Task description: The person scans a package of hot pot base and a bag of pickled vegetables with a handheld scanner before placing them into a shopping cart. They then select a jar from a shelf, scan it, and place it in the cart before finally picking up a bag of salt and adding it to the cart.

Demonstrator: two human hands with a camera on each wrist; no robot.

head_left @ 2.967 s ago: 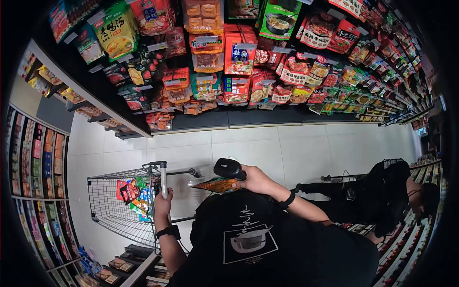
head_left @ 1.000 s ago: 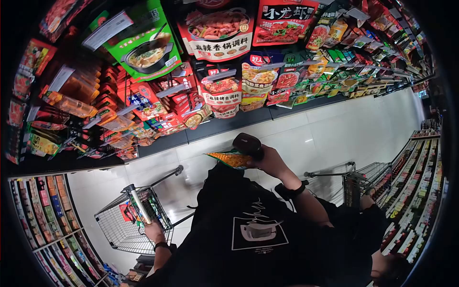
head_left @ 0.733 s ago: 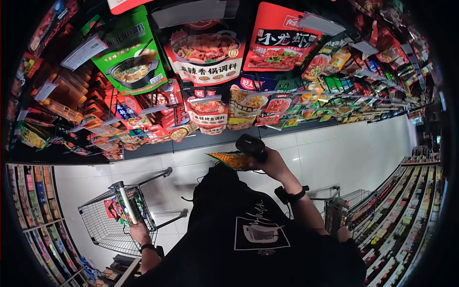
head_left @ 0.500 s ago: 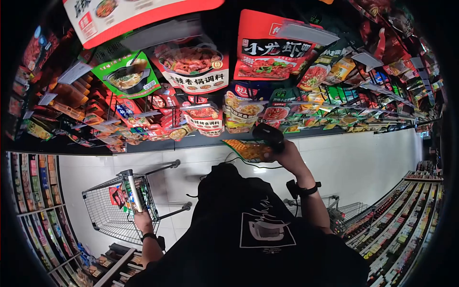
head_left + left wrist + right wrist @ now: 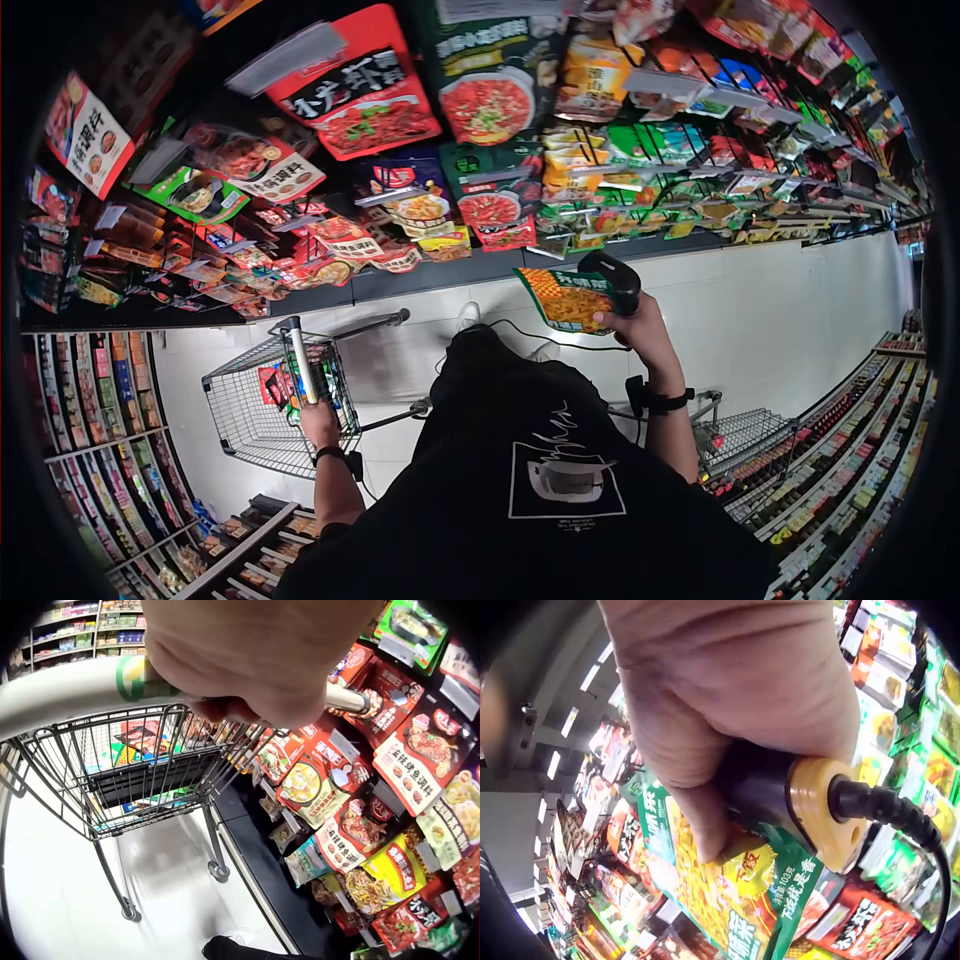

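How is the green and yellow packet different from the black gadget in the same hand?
The packet is thin, but the gadget is chunky. The packet has a food picture and writing; the gadget is mostly black. The gadget has a cable, and the packet has none. Both are held in the right hand.

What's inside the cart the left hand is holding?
Inside the cart are bright packets: a red one, with green, yellow and blue packaging near it. What lies beneath is mostly covered, so I can't count them. In the head view, the handle hides part.
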